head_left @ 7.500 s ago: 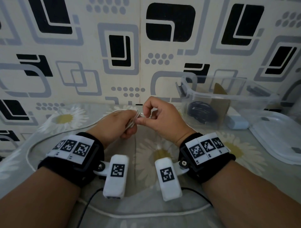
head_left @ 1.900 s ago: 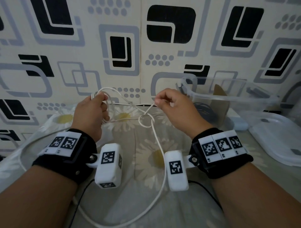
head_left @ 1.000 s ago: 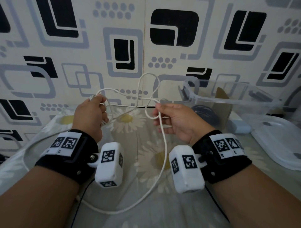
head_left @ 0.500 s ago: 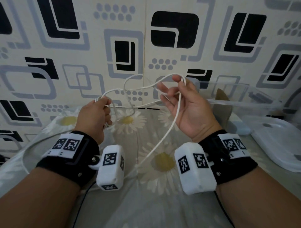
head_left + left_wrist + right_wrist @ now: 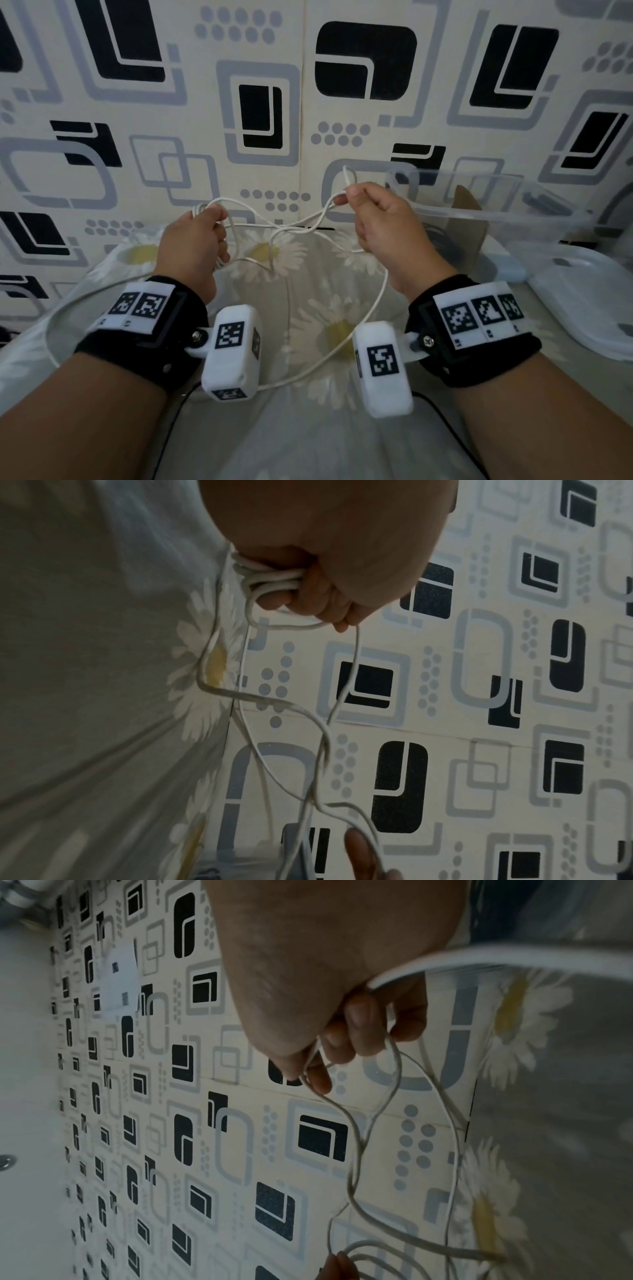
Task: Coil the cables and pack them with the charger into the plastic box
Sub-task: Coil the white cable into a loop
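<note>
One white cable [image 5: 363, 329] was in play, held between two hands above a daisy-print cloth [image 5: 308, 428]. The left hand [image 5: 191, 253] kept its grip clenched round a bundle of several finished loops; the left wrist view showed the turns stacked under the curled fingers [image 5: 308, 599]. The right hand [image 5: 383, 233] had its grip pinched on the cable near the free end, whose tip stood up just above thumb and forefinger. Between the hands the strands crossed in a loose twist, and a long slack loop hung from the right hand down to the cloth and ran back under the left wrist.

Half a second before, the right hand was palm-up and spread, with the cable draped over its fingers up near the wall; by this moment it had turned over, closed on the cable and dropped a little. The left hand had barely shifted.

One clear plastic box [image 5: 496, 212] stood open at the right against the patterned wall [image 5: 308, 102]. Inside it was a dark coiled cable [image 5: 442, 240], mostly hidden by the right hand, and a brown cardboard piece [image 5: 469, 233] standing upright. One pale blue block [image 5: 507, 270] lay just beside the box, and one white lid [image 5: 589, 301] lay flat to its right.
</note>
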Tool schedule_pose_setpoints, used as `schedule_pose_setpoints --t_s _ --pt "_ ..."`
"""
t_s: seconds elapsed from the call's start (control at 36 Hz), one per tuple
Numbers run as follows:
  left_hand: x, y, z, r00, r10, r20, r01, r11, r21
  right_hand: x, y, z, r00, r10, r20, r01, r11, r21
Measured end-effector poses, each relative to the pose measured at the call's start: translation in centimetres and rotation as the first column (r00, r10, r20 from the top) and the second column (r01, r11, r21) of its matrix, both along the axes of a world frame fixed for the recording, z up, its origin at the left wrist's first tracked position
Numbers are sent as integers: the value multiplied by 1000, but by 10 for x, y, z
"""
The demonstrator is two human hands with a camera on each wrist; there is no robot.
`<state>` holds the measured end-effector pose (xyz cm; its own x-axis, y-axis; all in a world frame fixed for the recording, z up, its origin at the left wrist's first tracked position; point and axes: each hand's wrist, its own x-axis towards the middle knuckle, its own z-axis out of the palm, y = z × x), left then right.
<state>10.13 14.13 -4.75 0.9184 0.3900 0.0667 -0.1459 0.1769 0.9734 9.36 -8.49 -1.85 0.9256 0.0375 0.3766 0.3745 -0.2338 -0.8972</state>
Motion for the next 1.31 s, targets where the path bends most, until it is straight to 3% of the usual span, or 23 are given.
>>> schedule_pose_setpoints --t_s 0.08,0.14,0.22,0.39,0.58,0.69,0.78,0.94,1.08,1.22,1.31 --pt "0 1 0 1000 19 4 -19 1000 -16 -2 0 1 1000 -17 -23 16 999 -47" --pt "0 1 0 1000 29 7 -29 999 -20 -5 0 1 998 -31 -50 21 984 -176" --pt "-1 -1 0 1000 27 5 -27 999 -30 -6 0 -1 993 -89 -78 53 924 -380" --pt "-5 -7 4 996 -65 57 69 996 -59 -3 -1 -6 980 -190 -59 110 764 -636" --pt "-7 -10 5 989 -121 80 123 992 -15 -2 -1 -7 936 -267 231 353 737 -577" --pt "-7 -11 4 985 -142 97 143 990 -7 -6 6 -6 973 -77 220 195 782 -592" --pt "-8 -11 4 983 -149 105 151 989 -10 -6 10 -8 966 47 254 144 717 -682" --pt "-6 -8 4 985 -134 109 141 988 -58 -12 9 -9 990 132 43 -61 690 -721" --pt "-4 -4 4 992 -75 100 83 993 -80 -9 8 -12 996 58 70 12 675 -738" --pt "-2 0 4 995 -53 87 64 990 -124 -1 2 -13 978 -167 125 205 653 -729" --pt "-3 -2 4 994 -68 87 80 988 -134 4 1 -16 974 -218 52 179 615 -768"
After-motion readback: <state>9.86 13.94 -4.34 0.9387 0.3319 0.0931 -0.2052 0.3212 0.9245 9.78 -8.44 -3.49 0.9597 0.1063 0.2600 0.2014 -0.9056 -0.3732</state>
